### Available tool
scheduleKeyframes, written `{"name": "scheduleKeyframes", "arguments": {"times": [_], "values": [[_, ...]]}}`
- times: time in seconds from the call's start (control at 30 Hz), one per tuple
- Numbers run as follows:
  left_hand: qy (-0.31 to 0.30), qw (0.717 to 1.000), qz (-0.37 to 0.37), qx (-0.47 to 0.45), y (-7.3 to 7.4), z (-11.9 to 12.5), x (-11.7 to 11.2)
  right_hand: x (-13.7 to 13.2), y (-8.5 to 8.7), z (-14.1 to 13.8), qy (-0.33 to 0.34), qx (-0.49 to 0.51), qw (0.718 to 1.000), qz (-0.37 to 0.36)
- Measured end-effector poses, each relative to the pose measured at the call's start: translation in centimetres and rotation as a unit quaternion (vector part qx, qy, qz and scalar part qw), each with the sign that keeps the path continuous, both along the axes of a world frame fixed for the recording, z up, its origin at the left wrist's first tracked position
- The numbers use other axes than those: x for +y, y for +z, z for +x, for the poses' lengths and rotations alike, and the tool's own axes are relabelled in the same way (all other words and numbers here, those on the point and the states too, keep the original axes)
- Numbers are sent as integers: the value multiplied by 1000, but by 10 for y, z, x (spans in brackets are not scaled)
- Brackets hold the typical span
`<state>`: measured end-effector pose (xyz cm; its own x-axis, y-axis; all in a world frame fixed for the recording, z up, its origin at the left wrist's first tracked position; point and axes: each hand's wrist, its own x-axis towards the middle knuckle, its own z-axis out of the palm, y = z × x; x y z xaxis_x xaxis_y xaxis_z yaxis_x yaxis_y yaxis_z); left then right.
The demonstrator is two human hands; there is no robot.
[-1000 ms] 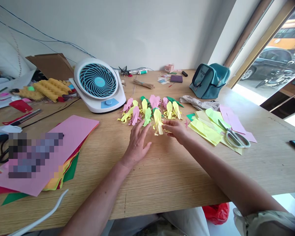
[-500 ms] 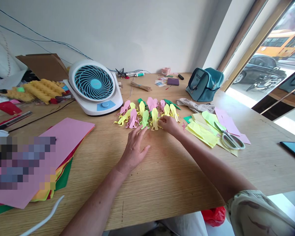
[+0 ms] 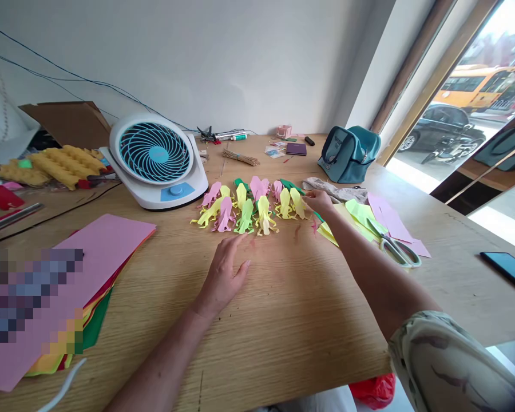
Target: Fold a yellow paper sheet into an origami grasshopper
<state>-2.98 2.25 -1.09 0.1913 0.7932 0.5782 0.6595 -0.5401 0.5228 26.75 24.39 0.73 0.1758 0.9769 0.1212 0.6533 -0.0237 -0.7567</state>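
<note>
A cluster of folded paper figures in yellow, pink and green stands on the wooden table. My left hand lies flat and open on the table just in front of the cluster, touching none of them. My right hand is at the cluster's right end, beside the rightmost yellow figure. Its fingers are curled together there, and what they pinch is hidden.
Loose yellow, green and pink paper pieces with scissors lie to the right. A white and blue fan, a teal bag, a stack of coloured sheets and a phone stand around.
My right hand moved from the middle yellow figure to the cluster's right end. My left hand drew back a little toward me. The camera shifted, so everything sits further left.
</note>
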Motion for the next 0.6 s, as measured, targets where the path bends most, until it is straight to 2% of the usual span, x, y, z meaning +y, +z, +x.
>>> {"name": "scheduleKeyframes", "arguments": {"times": [0.27,0.47,0.6], "values": [[-10,1000,-26,-1,0,-1,-1,23,-14,-16,2,50,993,-111],[-19,999,-28,-7,0,0,-2,15,-13,-18,11,103,983,-149],[-20,999,-27,-10,0,0,-2,6,-7,-20,3,137,978,-155]]}}
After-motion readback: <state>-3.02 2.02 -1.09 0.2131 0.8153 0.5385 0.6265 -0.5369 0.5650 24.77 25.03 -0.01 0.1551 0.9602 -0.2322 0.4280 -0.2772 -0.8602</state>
